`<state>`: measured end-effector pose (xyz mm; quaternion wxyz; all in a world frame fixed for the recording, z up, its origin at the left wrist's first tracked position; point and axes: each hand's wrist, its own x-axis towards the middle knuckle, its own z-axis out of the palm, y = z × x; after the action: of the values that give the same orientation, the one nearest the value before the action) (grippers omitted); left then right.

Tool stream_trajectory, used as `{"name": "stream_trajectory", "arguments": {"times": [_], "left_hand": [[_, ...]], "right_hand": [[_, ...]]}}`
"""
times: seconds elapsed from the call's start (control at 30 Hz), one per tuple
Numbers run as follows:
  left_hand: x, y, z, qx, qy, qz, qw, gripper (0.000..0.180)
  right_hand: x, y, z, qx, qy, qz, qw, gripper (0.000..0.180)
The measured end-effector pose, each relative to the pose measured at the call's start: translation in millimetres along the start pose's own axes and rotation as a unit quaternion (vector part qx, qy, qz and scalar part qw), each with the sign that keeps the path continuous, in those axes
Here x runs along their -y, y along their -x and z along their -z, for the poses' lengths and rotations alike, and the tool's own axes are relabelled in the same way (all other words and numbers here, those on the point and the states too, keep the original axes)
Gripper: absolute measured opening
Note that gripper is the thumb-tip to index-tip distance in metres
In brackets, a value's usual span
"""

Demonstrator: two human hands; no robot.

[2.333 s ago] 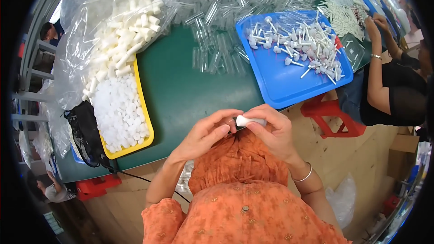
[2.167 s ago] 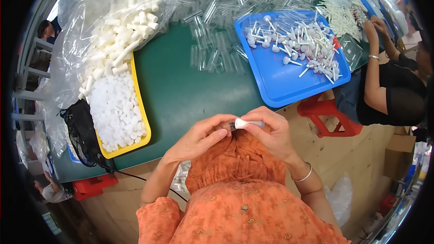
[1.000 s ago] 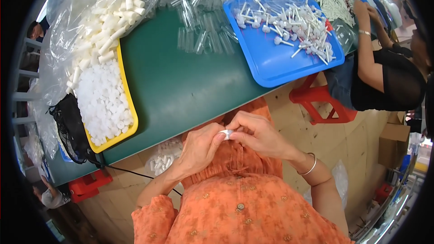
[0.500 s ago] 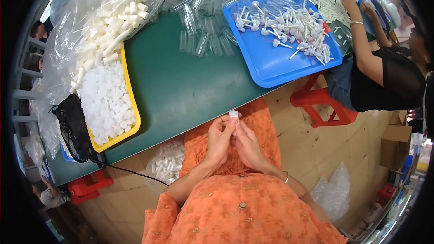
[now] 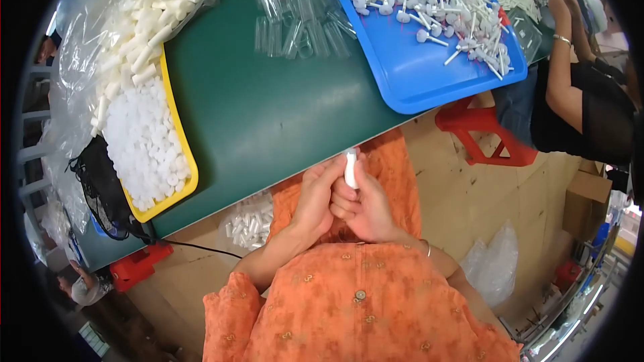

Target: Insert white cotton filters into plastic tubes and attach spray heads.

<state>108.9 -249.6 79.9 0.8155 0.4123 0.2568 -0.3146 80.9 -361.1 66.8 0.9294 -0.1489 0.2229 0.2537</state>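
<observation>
Over my lap, just off the table's front edge, both hands are together around a small white cylinder (image 5: 350, 171) with a paler, translucent top. My left hand (image 5: 315, 194) is closed, its fingers pressed to the left side of the cylinder. From the other side my right hand (image 5: 369, 206) grips it, thumb up along it and fingers curled underneath. The cylinder stands nearly upright in this view, and its lower end is hidden by my fingers.
A yellow tray (image 5: 192, 169) holds small white caps, with a plastic bag of white foam-like cylinders (image 5: 176, 10) behind. Clear tubes (image 5: 302, 37) lie across the green table (image 5: 268, 114). A blue tray (image 5: 412, 97) holds white stemmed pieces. A co-worker (image 5: 570, 94) sits at right.
My fingers have shifted along the white cylinder; more of its length shows, and the thin red strand at its top no longer shows. The table and trays sit slightly higher in the view.
</observation>
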Motion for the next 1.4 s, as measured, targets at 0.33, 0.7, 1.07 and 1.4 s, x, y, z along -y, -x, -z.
{"name": "stream_trajectory", "arguments": {"times": [0.33, 0.7, 1.07, 1.4], "left_hand": [[12.0, -10.6, 15.2, 0.026, -0.009, -0.039, 0.999, 0.03], [4.5, -8.0, 12.1, 0.049, 0.025, -0.085, 0.995, 0.028], [-21.9, 41.8, 15.1, 0.074, -0.059, -0.082, 0.992, 0.027], [-25.2, 47.0, 13.7, 0.143, -0.078, -0.048, 0.985, 0.028]], "right_hand": [[44.3, 3.0, 9.7, 0.002, -0.099, -0.194, 0.976, 0.028], [17.1, 3.3, 5.3, -0.003, 0.221, -0.027, 0.975, 0.03], [70.3, 33.5, -18.0, 0.119, 0.749, 0.311, 0.573, 0.066], [58.0, 28.3, -25.8, 0.175, 0.76, 0.385, 0.494, 0.068]]}}
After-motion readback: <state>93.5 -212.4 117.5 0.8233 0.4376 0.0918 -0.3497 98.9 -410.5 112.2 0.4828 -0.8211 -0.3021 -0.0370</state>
